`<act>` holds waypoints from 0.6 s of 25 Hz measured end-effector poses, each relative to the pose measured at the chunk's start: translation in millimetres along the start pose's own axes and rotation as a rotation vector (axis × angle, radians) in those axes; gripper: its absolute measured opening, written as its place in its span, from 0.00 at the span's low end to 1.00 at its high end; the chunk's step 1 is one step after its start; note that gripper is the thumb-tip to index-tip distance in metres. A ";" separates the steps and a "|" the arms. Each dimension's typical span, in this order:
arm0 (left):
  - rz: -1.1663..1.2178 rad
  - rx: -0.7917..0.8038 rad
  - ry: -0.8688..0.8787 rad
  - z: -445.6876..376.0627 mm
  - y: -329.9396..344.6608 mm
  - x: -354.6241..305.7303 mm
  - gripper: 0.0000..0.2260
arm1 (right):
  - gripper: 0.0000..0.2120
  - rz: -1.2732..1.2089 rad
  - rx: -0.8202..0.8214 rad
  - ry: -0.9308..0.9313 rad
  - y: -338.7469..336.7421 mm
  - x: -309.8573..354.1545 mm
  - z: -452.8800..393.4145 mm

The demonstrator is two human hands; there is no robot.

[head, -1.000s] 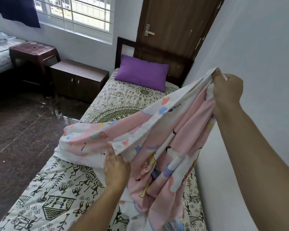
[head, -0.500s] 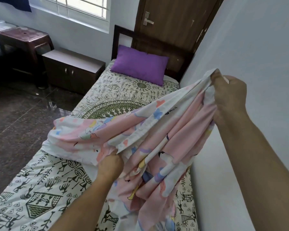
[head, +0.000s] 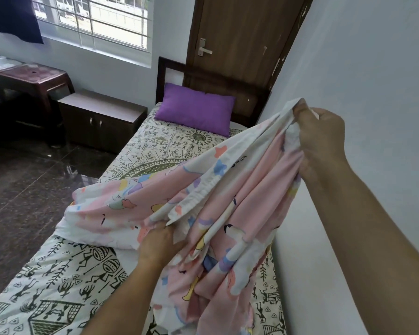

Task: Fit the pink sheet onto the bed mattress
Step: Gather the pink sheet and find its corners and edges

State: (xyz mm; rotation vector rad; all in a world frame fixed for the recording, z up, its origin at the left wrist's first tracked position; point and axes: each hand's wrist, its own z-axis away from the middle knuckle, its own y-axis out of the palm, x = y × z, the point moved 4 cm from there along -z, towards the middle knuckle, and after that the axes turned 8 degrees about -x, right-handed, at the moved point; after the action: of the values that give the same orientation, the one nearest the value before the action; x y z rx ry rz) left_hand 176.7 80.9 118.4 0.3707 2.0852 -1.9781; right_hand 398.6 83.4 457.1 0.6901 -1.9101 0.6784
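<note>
Since a second ago the left hand (head: pixel 159 240) has slid lower along the pink sheet (head: pixel 230 213), gathering its elastic edge; the right hand (head: pixel 321 139) still pinches a corner high. The sheet hangs bunched between them over the printed bed mattress (head: pixel 65 281). Soft, light, limp: best held by corners. Purple pillow (head: pixel 195 108) lies beyond, wall (head: pixel 361 68) beside the right hand.

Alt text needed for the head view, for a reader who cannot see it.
Two bare hands hold a bunched pink sheet above a bed: the right hand lifts one edge high by the wall, the left hand grips it lower. Beneath lies a mattress in a black-figured cover, purple pillow at its head.
</note>
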 end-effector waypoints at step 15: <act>0.970 -0.237 -0.099 -10.4 -166.6 31.0 0.16 | 0.22 0.238 -0.120 0.167 -14.0 -70.3 -49.5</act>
State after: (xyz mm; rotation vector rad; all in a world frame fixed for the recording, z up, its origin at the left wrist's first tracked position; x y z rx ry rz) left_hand 89.9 83.5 264.3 0.9740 1.5643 -1.1333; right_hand 464.6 121.2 414.7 0.3221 -1.8759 0.7379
